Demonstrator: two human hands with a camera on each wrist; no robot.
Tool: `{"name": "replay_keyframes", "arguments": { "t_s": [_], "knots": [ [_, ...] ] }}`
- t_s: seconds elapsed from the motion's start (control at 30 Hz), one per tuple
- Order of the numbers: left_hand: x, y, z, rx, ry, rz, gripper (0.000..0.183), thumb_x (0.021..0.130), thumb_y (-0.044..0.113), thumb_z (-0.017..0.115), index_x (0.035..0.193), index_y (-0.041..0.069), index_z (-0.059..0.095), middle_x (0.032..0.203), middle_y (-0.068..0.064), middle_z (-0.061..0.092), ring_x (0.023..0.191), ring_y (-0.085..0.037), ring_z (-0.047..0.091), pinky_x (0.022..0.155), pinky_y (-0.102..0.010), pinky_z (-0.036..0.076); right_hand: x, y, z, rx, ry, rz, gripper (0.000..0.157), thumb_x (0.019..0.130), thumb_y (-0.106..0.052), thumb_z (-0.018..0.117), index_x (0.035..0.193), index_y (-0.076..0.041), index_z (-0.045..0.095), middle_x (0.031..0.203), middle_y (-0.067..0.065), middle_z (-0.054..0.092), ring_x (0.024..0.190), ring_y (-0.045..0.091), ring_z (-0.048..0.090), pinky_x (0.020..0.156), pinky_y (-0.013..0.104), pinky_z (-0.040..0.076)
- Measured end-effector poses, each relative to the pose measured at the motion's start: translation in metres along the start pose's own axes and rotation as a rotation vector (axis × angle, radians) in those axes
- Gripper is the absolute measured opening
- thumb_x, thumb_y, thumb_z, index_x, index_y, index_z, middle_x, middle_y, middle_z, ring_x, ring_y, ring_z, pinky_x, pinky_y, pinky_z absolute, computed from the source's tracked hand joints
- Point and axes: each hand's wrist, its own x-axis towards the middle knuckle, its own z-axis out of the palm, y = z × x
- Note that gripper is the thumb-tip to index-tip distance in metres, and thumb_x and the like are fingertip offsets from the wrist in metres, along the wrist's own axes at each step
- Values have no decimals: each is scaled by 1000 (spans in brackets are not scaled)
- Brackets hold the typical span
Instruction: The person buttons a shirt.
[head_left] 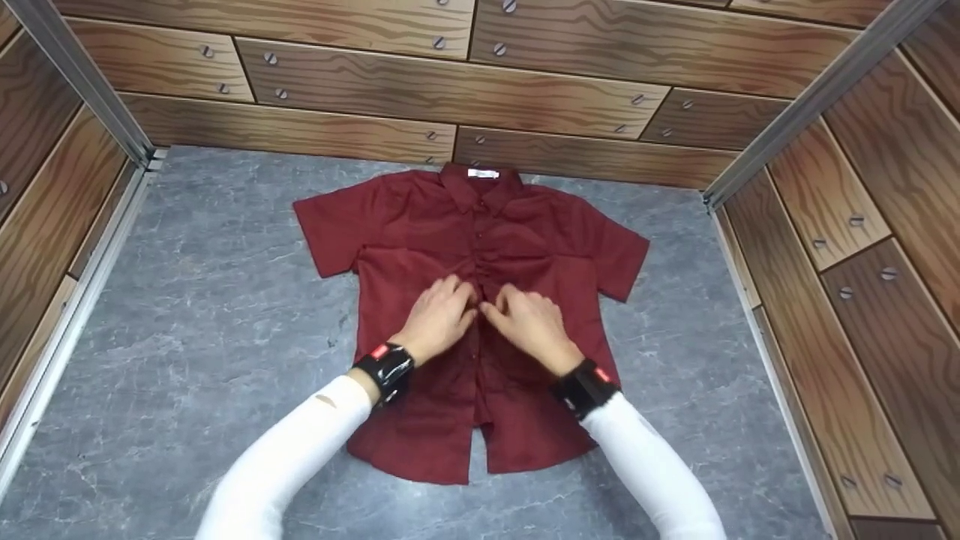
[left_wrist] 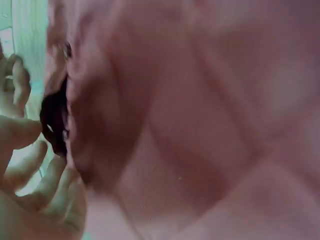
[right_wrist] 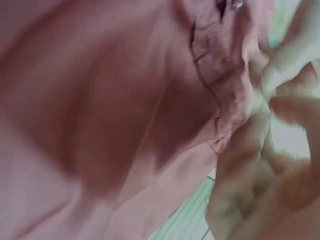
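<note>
A dark red short-sleeved shirt point(head_left: 420, 225) lies front side up, collar toward the back wall. Both hands meet over its button placket point(head_left: 475, 360) at mid-chest. My left hand point(head_left: 440, 315) pinches the placket's edge from the left; in the left wrist view its fingertips point(left_wrist: 59, 167) are right at the edge, beside a dark gap and small buttons point(left_wrist: 66, 51). From the right, my right hand point(head_left: 529, 322) pinches the cloth opposite, thumb toward the left hand. In the right wrist view the gathered placket point(right_wrist: 225, 85) runs up to the right hand's fingers point(right_wrist: 245, 150).
The shirt lies on a grey marbled surface point(head_left: 210, 315). Wood-patterned panels point(head_left: 375, 82) stand at the back and both sides, with metal rails point(head_left: 795, 105) at the corners. The collar point(head_left: 457, 184), with a white label point(head_left: 483, 174), reaches the back panel. The lower hem is split at the middle.
</note>
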Motion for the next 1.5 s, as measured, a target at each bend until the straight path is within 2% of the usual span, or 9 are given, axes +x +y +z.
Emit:
{"name": "replay_keyframes", "arguments": {
  "t_s": [0.1,0.3,0.43,0.6,0.83,1.03,1.23,1.37,1.5],
  "knots": [
    [12,-4,6,40,39,15,19,87,21,68,103,12,64,103,-9,55,92,-29,55,75,-44,48,10,-3,8,-50,44,44,31,88,-50,60,81,-20,56,67,-4,57,60,22,59,51,39,45],
    [22,-12,15,30,-21,-37,26,83,22,74,109,17,70,104,-10,57,93,-29,55,75,-45,48,16,-2,20,-63,6,85,15,83,-33,64,81,-19,63,74,1,64,68,29,64,58,45,51],
    [23,-16,20,9,-51,-76,27,84,22,73,110,19,71,104,-9,58,94,-29,55,77,-45,49,17,0,23,27,-15,76,10,83,-28,63,82,-18,65,75,1,66,67,27,64,59,43,51],
    [21,-22,24,-45,-31,-87,22,84,23,72,106,19,73,104,-8,58,95,-28,54,79,-44,47,15,2,26,132,-38,45,9,84,-25,63,83,-17,67,75,-2,67,66,18,63,62,38,51],
    [19,-26,25,-125,-34,-54,20,83,23,74,103,20,75,107,-9,57,98,-28,52,81,-44,45,14,5,28,134,-65,81,16,85,-34,66,85,-18,66,77,-4,69,69,16,64,66,38,52],
    [19,-24,24,-144,-56,-81,12,84,23,73,95,19,75,105,-7,56,98,-26,51,82,-43,44,15,6,27,143,-67,95,14,84,-34,66,86,-20,66,81,-3,70,73,16,66,66,39,52],
    [21,-20,19,-257,-62,-156,8,86,20,71,92,17,75,98,-3,61,95,-23,56,86,-39,44,14,11,25,204,14,65,8,85,-22,64,90,-16,66,82,-2,70,73,15,65,68,37,52],
    [23,-18,12,-370,-42,-212,5,87,19,70,90,17,74,93,0,69,86,-18,61,80,-34,47,12,14,24,265,66,-20,13,89,-18,62,103,-17,62,85,-1,70,73,12,65,66,34,52],
    [23,-18,8,-426,-33,-253,5,87,20,71,90,18,74,89,4,72,78,-13,62,73,-30,47,10,15,25,312,74,-111,16,94,-20,61,110,-20,61,93,-1,71,77,11,66,67,32,53]
  ]
}}
